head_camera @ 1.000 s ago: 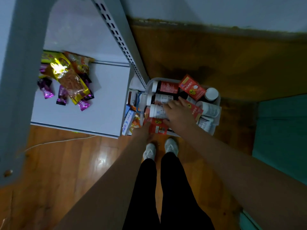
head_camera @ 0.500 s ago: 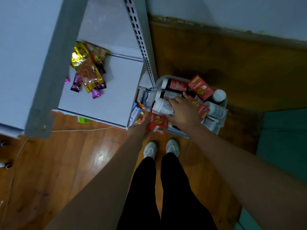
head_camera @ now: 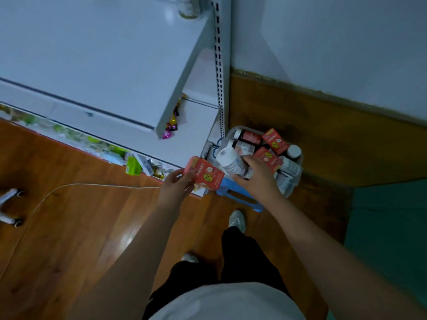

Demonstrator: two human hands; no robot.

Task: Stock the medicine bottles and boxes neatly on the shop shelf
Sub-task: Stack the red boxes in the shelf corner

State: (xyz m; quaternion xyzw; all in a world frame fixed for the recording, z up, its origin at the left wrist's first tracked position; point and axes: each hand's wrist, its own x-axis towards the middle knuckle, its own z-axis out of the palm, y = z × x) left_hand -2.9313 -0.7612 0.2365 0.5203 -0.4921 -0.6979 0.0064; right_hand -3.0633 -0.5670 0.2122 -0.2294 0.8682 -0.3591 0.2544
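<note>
L hand pinches 1 red box | R hand grips 1 white bottle | 2 red boxes in basket

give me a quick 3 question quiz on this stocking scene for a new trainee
1. True or false: the left hand holds a red box.
2. What does the right hand grip? A) white bottle B) snack packet C) cable
3. Fill in: the basket of medicines rests on a blue ____.

Key: 1 true; 2 A, the white bottle; 3 stool.
</note>
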